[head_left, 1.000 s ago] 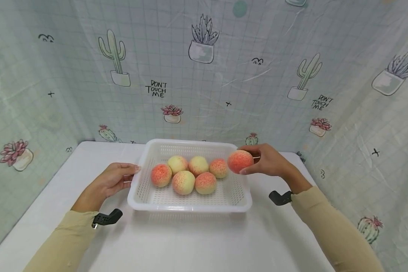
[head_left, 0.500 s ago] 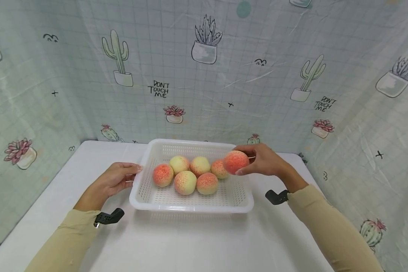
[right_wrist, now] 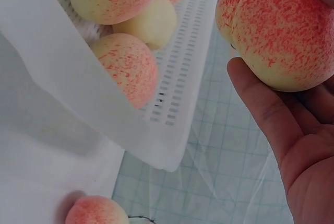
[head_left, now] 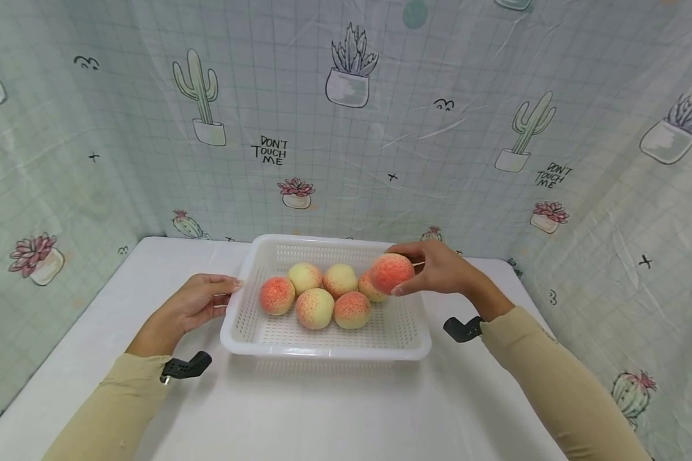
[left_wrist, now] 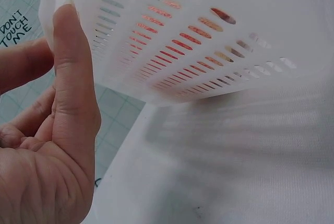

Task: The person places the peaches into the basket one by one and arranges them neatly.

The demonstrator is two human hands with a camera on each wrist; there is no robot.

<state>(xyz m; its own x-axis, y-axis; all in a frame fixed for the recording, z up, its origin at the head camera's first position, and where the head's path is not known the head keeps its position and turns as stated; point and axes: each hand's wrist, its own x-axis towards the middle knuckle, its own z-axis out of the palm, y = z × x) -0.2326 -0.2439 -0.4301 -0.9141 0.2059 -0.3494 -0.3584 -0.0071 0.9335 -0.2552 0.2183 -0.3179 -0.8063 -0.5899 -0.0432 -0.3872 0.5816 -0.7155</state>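
My right hand (head_left: 441,269) grips a red-blushed peach (head_left: 391,273) from its right side, above the right part of a white perforated plastic basket (head_left: 323,353). In the right wrist view the fingers curl under this peach (right_wrist: 284,31), apart from the basket wall. Inside the basket several yellow-and-red peaches (head_left: 314,308) lie together; the held one partly covers the rightmost. My left hand (head_left: 193,307) holds the basket's left rim. In the left wrist view its thumb (left_wrist: 73,72) lies straight along the outer wall, and the other fingers are partly hidden.
Another peach (right_wrist: 96,211) lies on the table outside the basket in the right wrist view. The white table (head_left: 323,416) ends at the back against a grid-patterned cloth (head_left: 346,141) printed with cacti. Cloth also hangs on both sides.
My right hand has carried the peach leftward, from the basket's right edge further over the basket. My left hand stays at the left rim. The view has shifted slightly.
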